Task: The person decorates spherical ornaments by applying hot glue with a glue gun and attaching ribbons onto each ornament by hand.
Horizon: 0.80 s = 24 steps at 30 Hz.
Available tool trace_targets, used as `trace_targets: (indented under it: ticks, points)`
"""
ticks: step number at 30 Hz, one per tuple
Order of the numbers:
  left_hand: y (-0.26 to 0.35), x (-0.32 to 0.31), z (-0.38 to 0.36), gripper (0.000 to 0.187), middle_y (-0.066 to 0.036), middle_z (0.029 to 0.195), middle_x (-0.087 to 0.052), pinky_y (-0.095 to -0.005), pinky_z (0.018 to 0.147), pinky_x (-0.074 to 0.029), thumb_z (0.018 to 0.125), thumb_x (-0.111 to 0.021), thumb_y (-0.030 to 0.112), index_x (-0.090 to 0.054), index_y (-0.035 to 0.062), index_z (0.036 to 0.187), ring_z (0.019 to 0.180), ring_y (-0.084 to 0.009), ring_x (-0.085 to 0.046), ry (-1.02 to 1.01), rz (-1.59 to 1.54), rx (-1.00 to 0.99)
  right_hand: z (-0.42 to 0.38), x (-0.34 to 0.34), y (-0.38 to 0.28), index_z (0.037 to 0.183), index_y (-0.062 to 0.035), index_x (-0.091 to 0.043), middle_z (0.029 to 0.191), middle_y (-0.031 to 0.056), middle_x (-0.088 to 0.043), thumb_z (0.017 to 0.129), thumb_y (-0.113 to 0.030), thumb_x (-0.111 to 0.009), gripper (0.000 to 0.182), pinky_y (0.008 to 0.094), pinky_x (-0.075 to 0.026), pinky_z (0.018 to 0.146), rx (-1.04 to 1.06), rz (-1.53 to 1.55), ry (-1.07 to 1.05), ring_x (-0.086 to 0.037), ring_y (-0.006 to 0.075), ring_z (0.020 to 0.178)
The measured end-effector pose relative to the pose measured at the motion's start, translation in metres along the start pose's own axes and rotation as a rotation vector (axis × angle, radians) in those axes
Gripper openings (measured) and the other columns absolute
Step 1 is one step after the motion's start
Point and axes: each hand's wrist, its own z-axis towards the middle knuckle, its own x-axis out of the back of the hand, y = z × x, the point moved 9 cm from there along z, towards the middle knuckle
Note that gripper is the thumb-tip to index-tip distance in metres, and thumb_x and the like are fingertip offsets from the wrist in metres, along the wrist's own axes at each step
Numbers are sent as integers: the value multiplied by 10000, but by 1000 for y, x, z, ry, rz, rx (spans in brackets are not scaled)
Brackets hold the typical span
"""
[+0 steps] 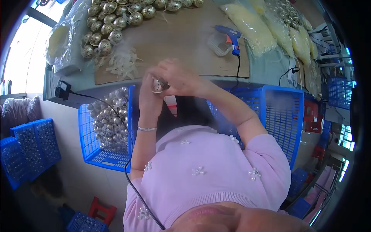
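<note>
My left hand, with a thin bracelet on the wrist, and my right hand meet in front of my chest at the table's near edge. Both are closed around one perforated silver metal ball; the left holds it from below and the right's fingers curl over its top. Much of the ball is hidden by my fingers. I wear a lilac sweater with bead flowers.
On the brown board lie a heap of metal balls, white strips, a blue glue gun and bags of yellow filling. A blue basket of silver balls stands at my left, another blue basket at my right. A black cable runs down.
</note>
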Motion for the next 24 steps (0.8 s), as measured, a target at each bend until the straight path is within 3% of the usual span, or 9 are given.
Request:
trace_targets:
  ticks: [3,5,6,9,11,15,16,22,24]
  points:
    - [-7,-2,-4,382,-162,1177,-584,-394,845,-550,975,-516,326,-509,62,1252,1048,-283,-604,-1,-36,42,-34,15,20,1220,-74,-534,1059,105,-600,718,-258,-791,593,388,-463,867,-105,307,287,-571,245,1060]
    - [-3,-1,-14,362,-164,1129,-605,-378,811,-555,978,-511,310,-515,62,1242,1004,-276,-620,35,134,1,-56,-13,46,1212,-48,-526,1025,90,-612,777,-220,-766,526,333,-486,799,-284,822,219,-600,189,974]
    - [-8,4,-14,361,-164,1115,-611,-370,794,-555,976,-514,310,-518,58,1235,999,-276,-621,66,51,22,-63,-27,53,1209,-36,-522,1008,83,-618,806,-201,-753,493,305,-497,765,-369,1079,182,-614,160,931]
    - [-20,15,-15,344,-149,1090,-608,-348,753,-537,975,-500,301,-520,63,1222,974,-263,-619,167,-87,68,-78,-46,54,1121,0,-574,877,55,-637,864,-157,-707,329,227,-480,626,-481,1336,153,-608,86,748]
    - [-19,13,-18,319,-116,1097,-580,-339,737,-504,976,-462,281,-513,85,1223,946,-233,-608,245,-29,79,-87,-42,67,1053,-21,-616,818,30,-640,879,-151,-683,228,221,-459,607,-534,1361,308,-594,88,700]
    - [-18,6,-24,365,-138,1122,-567,-319,722,-513,982,-451,271,-454,42,1266,925,-243,-615,145,82,134,-84,-4,79,899,-34,-670,760,11,-633,884,-149,-673,116,218,-422,579,-489,1246,504,-548,72,638]
    - [-20,4,-28,376,-145,1112,-567,-315,716,-515,984,-447,267,-434,29,1274,922,-247,-616,125,161,140,-79,9,76,896,12,-658,748,25,-622,888,-64,-647,78,217,-441,559,-471,1201,497,-576,75,647]
    - [-53,10,-48,364,-169,1075,-566,-317,682,-522,985,-431,219,-370,4,1273,922,-272,-619,88,139,324,-46,41,40,877,26,-651,834,47,-629,855,-27,-654,57,253,-477,653,-112,422,417,-593,97,720]
    - [-61,17,-49,333,-167,1085,-562,-328,686,-518,983,-426,197,-376,18,1259,923,-275,-617,87,52,300,-48,36,42,874,21,-649,822,52,-636,852,-21,-654,47,252,-483,655,-161,535,403,-599,99,715]
